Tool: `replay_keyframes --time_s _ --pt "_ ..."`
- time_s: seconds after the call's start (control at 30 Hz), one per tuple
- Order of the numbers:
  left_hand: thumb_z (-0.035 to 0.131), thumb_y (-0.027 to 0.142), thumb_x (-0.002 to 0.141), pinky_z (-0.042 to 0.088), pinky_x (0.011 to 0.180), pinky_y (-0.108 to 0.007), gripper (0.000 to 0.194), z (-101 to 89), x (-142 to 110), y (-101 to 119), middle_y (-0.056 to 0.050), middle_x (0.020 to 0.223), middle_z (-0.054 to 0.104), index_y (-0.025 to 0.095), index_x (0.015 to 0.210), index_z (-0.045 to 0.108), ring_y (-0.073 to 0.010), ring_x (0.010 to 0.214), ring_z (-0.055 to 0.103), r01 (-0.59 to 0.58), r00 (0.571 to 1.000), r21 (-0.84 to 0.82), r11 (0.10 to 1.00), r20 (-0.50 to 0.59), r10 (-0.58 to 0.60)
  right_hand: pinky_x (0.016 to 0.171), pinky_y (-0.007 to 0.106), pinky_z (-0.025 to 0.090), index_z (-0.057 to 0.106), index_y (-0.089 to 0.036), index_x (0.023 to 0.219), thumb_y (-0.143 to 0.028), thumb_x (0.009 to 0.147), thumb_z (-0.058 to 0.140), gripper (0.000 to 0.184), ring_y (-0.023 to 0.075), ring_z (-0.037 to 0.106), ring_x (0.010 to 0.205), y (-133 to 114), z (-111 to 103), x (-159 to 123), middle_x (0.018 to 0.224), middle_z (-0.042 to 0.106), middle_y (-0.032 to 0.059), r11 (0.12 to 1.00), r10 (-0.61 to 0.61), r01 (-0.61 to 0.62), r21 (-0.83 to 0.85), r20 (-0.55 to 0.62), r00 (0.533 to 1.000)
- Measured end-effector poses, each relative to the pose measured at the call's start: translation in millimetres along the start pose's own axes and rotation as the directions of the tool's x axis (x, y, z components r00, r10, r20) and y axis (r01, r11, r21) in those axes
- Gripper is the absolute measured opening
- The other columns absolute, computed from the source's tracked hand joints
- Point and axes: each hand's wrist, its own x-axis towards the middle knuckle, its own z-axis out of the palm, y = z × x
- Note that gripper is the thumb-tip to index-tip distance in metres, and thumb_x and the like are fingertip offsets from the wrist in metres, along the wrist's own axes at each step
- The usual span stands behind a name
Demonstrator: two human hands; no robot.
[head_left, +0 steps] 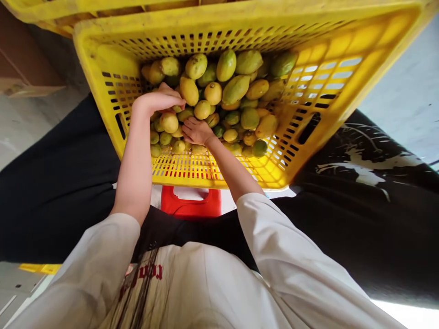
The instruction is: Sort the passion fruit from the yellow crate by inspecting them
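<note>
A yellow slatted plastic crate (329, 87) tilts toward me, with several yellow-green lemons (236, 87) piled inside it. My left hand (161, 99) reaches in at the left of the pile, fingers curled down over small lemons (168, 121). My right hand (196, 131) lies lower in the middle of the pile, fingers bent and pressed among the small fruit. What either hand grips is hidden by the fingers.
A red plastic stool (190, 204) shows under the crate's near edge between my knees in dark trousers (55, 192). A second yellow crate (44, 13) sits behind at the top left. Grey concrete floor (408, 91) lies on both sides.
</note>
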Motion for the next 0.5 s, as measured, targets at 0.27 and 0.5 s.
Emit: replay_keyframes --time_s 0.27,0.5 --pt "0.062 0.089 0.097 0.060 0.101 -0.058 0.078 44.3 -13.3 4.5 -0.009 0.083 0.078 0.016 0.123 0.069 -0.0386 0.107 0.082 0.270 0.963 0.061 0.961 -0.028 -0.269 0.119 0.052 0.049 0.073 -0.009 0.143 -0.029 0.116 0.047 0.042 0.0371 0.056 0.141 -3.3 16.2 -7.7 0.148 0.073 0.0213 0.988 0.054 -0.064 -0.137 -0.073 0.996" --pt "0.108 0.065 0.056 0.037 0.133 -0.071 0.094 66.3 -30.3 23.2 -0.025 0.149 0.073 0.015 0.126 0.072 -0.0585 0.167 0.040 0.222 0.956 0.233 0.947 0.141 -0.259 0.122 0.053 0.050 0.073 -0.012 0.150 -0.026 0.112 0.047 0.048 0.0371 0.060 0.143 3.7 46.3 -26.9 0.149 0.074 0.0219 0.945 0.284 -0.316 -0.078 -0.276 0.918"
